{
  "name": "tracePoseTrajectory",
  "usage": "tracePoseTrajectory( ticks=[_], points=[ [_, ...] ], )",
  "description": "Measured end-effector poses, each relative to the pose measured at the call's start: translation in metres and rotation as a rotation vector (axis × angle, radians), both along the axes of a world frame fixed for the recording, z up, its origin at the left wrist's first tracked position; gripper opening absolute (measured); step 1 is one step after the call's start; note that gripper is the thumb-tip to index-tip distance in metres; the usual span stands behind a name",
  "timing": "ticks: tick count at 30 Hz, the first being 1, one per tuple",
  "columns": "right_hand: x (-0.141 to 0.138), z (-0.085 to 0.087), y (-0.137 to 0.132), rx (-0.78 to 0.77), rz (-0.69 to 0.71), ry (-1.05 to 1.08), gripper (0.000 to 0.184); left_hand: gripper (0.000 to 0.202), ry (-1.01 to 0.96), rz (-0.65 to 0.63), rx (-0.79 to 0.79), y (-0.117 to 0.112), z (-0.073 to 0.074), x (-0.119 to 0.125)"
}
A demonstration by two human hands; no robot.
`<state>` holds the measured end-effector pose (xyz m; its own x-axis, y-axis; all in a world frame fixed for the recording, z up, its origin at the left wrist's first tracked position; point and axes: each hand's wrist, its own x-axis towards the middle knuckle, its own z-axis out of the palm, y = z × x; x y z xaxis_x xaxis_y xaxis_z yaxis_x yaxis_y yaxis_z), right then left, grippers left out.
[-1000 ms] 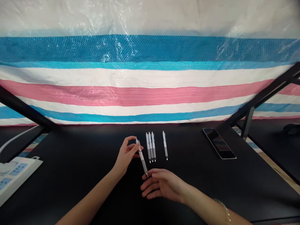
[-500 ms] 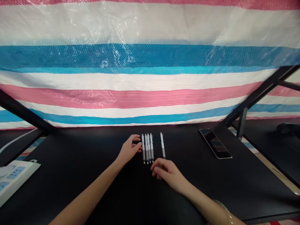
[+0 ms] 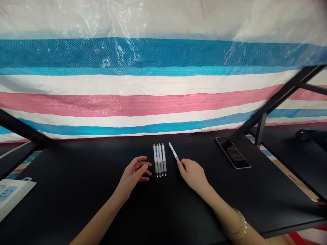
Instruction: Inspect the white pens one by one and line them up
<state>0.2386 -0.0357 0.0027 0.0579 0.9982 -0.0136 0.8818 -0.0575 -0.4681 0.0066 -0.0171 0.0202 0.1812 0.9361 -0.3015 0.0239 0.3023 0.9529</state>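
Observation:
Several white-and-grey pens [image 3: 159, 160] lie side by side in a tight row on the black table [image 3: 97, 211], tips toward me. Just left of that row rests my left hand [image 3: 136, 173], fingers spread and holding nothing. To the right of the row, my right hand [image 3: 192, 173] pinches the grey lower end of a separate white pen [image 3: 174, 151]. This pen slants, its top end pointing away from me and to the left. The tip is hidden under my right fingers.
A dark smartphone [image 3: 233, 153] lies at the right of the table. On the left edge sits a white power strip [image 3: 19, 194]. A striped plastic sheet [image 3: 153, 105] hangs behind the table, with black frame bars [image 3: 279, 97] at both sides.
My right hand has moved up and right and taken hold of the separate pen, which has turned from near upright to slanted. My left hand has shifted slightly down and left of the row.

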Motion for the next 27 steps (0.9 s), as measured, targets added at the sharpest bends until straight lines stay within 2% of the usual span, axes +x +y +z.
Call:
tracePoseTrajectory(
  ticks=[3,5,8,11,15,17,20,24,27],
  points=[
    [0.003,0.008,-0.001,-0.008,0.059,0.188,0.042,0.035,-0.043,0.028,0.001,0.002,0.001,-0.005],
    [-0.003,0.01,-0.007,-0.082,0.127,0.56,0.042,0.03,-0.092,0.005,-0.026,0.002,0.001,-0.007],
    [-0.021,0.005,-0.022,-0.412,0.221,1.029,0.042,0.031,-0.191,-0.052,-0.081,0.001,0.0,-0.007],
    [-0.039,-0.004,-0.037,-0.746,0.274,1.308,0.041,0.025,-0.249,-0.083,-0.092,0.0,-0.003,-0.008],
    [-0.047,-0.01,-0.046,-1.046,0.357,1.607,0.043,0.023,-0.293,-0.15,-0.11,-0.001,-0.006,-0.01],
    [-0.046,-0.01,-0.047,-1.128,0.39,1.618,0.043,0.024,-0.286,-0.191,-0.141,-0.002,-0.007,-0.01],
    [-0.044,-0.008,-0.047,-1.125,0.381,1.539,0.04,0.025,-0.22,-0.217,-0.164,-0.002,-0.008,-0.008],
    [-0.044,-0.004,-0.045,-1.002,0.29,1.344,0.037,0.024,-0.157,-0.174,-0.098,-0.004,-0.009,-0.006],
    [-0.046,-0.001,-0.045,-0.811,0.228,1.148,0.029,0.023,-0.116,-0.141,-0.035,-0.006,-0.009,-0.004]
  ],
)
